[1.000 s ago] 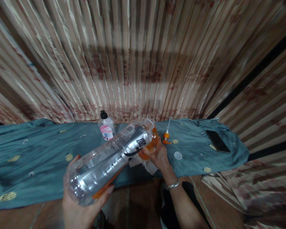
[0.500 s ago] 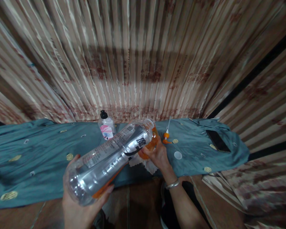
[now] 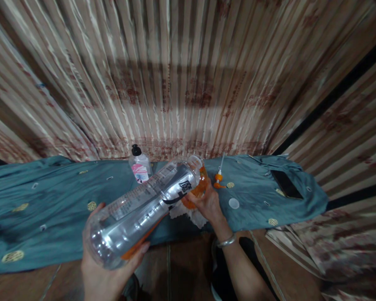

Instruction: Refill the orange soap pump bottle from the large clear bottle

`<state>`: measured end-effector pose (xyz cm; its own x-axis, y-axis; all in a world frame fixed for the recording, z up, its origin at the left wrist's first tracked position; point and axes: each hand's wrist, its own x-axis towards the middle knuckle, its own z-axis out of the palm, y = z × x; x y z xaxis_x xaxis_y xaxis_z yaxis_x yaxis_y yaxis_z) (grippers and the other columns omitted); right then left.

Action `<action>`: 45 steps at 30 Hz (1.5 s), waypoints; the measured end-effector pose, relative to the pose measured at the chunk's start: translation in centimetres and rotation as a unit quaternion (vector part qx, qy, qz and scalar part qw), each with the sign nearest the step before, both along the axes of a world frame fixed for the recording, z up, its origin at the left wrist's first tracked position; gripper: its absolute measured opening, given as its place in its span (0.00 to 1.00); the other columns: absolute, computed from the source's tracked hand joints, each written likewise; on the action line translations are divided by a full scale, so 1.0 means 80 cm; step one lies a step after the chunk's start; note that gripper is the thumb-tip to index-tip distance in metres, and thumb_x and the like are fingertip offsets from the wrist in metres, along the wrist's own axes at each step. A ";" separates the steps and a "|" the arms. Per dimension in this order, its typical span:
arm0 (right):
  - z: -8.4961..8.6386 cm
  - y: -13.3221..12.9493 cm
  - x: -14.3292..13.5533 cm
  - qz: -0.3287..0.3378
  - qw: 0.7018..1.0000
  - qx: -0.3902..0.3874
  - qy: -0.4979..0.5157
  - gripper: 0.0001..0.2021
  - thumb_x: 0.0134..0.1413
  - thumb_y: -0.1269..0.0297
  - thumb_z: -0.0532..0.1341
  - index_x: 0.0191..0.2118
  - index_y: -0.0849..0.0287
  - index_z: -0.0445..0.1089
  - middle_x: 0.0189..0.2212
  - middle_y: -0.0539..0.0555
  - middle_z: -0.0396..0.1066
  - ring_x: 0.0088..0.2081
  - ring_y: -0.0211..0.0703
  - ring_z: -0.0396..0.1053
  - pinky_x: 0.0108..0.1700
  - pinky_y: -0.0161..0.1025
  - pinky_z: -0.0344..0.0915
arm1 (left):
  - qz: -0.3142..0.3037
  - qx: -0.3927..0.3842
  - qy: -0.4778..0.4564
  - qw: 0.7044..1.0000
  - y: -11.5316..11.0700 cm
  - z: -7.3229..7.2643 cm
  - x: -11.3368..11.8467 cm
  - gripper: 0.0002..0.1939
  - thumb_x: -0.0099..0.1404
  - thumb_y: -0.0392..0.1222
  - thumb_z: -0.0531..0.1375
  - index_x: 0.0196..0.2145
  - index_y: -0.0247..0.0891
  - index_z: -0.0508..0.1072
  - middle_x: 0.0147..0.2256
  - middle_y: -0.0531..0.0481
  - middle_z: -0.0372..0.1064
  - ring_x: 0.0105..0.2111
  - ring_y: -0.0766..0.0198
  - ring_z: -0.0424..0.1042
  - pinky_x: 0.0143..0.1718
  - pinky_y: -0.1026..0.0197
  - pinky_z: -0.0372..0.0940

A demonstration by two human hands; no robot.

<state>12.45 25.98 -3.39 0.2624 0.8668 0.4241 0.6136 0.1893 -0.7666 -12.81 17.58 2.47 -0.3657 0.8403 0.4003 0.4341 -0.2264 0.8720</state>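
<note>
Item: large clear plastic bottle [image 3: 144, 205], tipped on its side, base toward the person at 7 o'clock, neck pointing away toward 1 o'clock. Black printing showed near its shoulder; a thin line of orange liquid lay along its lower side.

Left hand [image 3: 105, 271]: cupped under the bottle's base, fingers curled up and closed around it.

Right hand [image 3: 208, 202]: wrapped round a small orange container [image 3: 199, 190] that met the bottle's mouth; fingers closed on it. A metal bangle [image 3: 226, 241] sat on that wrist.

Beneath the orange container, touching the right hand, lay a white cloth [image 3: 188, 214].

Surface: a teal patterned cover [image 3: 50, 200], spread from 9 o'clock to 3 o'clock.

On it, at 11 o'clock from the bottle's neck, stood a small pump bottle [image 3: 139, 166] with black top and pink label. At 2 o'clock from the right hand lay an orange pump head with its white tube [image 3: 218, 177]. Just right of the hand lay a white round cap [image 3: 234, 204]. Far toward 3 o'clock rested a dark phone [image 3: 286, 185].

Behind everything hung a striped curtain [image 3: 181, 75].
</note>
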 end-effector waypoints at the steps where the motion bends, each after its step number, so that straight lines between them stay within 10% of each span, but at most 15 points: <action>1: -0.001 0.000 0.000 -0.002 1.000 0.001 -0.003 0.29 0.48 0.59 0.72 0.55 0.58 0.65 0.47 0.60 0.77 0.48 0.55 0.78 0.51 0.50 0.76 | -0.003 0.000 0.004 1.000 0.000 0.001 0.000 0.55 0.35 0.54 0.77 0.63 0.59 0.65 0.57 0.47 0.70 0.53 0.37 0.74 0.54 0.30 0.67; 30: -0.005 0.002 0.000 -0.011 1.000 0.013 -0.012 0.31 0.47 0.58 0.73 0.55 0.58 0.64 0.46 0.60 0.78 0.47 0.55 0.79 0.51 0.50 0.76 | 0.023 -0.003 -0.012 1.000 0.002 0.002 0.000 0.50 0.39 0.53 0.75 0.61 0.63 0.65 0.58 0.56 0.70 0.57 0.43 0.71 0.64 0.34 0.56; 45: 0.002 0.000 -0.001 -0.005 1.000 0.003 0.003 0.28 0.48 0.60 0.72 0.54 0.57 0.66 0.46 0.59 0.78 0.47 0.54 0.79 0.51 0.49 0.76 | 0.002 0.017 0.008 1.000 0.005 -0.009 -0.012 0.52 0.37 0.52 0.77 0.61 0.65 0.66 0.56 0.56 0.73 0.52 0.43 0.76 0.55 0.35 0.68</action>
<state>12.34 25.96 -3.20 0.2740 0.8615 0.4275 0.6113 0.1871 -0.7689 -13.76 17.97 1.78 -0.3622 0.8250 0.4339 0.4491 -0.2534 0.8568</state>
